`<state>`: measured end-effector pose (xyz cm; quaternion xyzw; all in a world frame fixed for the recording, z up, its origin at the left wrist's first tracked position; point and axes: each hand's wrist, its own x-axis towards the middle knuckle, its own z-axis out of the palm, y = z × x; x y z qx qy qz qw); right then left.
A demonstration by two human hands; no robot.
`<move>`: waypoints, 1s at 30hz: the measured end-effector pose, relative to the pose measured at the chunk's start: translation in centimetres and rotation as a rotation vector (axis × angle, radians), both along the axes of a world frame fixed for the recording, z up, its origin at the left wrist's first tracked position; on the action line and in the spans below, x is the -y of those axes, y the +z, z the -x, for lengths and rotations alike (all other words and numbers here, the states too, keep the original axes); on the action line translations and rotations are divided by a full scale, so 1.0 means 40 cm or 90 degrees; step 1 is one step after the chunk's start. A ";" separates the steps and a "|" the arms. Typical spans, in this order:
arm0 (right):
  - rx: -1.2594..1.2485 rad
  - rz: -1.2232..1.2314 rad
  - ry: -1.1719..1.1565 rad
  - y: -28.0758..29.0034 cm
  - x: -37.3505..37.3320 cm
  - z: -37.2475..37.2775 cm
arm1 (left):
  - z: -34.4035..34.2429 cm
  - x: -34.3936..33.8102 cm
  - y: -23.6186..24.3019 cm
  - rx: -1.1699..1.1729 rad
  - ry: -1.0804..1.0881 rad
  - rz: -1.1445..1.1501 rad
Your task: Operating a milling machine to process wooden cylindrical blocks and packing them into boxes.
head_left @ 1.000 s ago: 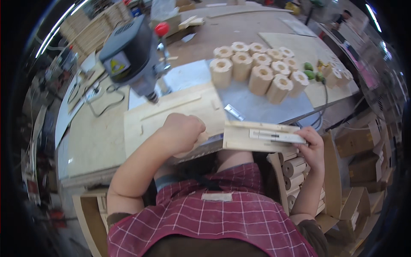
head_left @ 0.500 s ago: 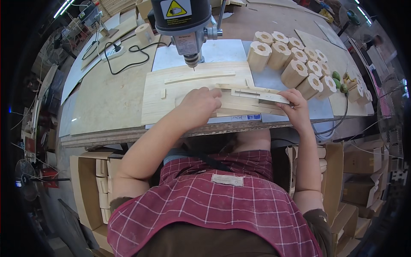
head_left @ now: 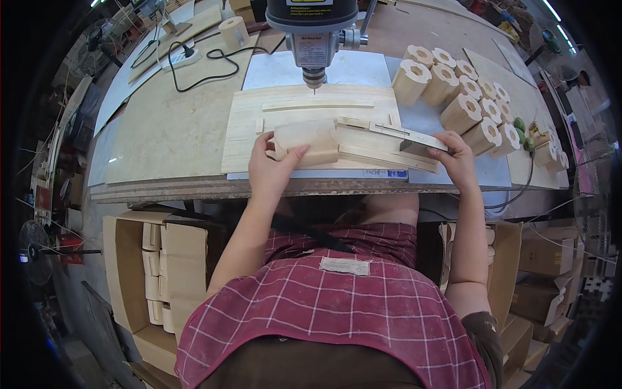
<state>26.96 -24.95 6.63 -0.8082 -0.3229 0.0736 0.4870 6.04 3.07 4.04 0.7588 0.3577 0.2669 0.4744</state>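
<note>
My left hand (head_left: 275, 163) grips a pale wooden cylinder (head_left: 306, 137) lying on its side, thumb at the front and fingers round its left end. My right hand (head_left: 453, 154) pinches the right end of a thin slotted strip (head_left: 379, 129), whose other end reaches the cylinder's right end; whether they touch I cannot tell. Both are over a light wooden board (head_left: 249, 110) on the bench. A narrow wooden strip (head_left: 317, 104) runs along the board behind the cylinder, and another wooden rail (head_left: 382, 157) lies in front. Above the board hangs a drill press (head_left: 314, 52) with a thin bit.
Several hollow wooden cylinders (head_left: 461, 111) stand at the right, beside small green fruits (head_left: 520, 131). A power strip (head_left: 183, 58) with a black cable and a lone cylinder (head_left: 234, 32) are at the back left. Cardboard boxes (head_left: 123, 279) of wooden pieces flank my lap.
My left hand has shifted left and turned, now gripping the wooden cylinder's left end, and the cylinder shows plainly. The slotted strip in my right hand now tilts down to the right.
</note>
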 end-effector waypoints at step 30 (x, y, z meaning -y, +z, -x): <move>-0.069 -0.041 0.140 -0.017 -0.147 0.060 | 0.041 -0.023 -0.008 0.222 -0.180 0.289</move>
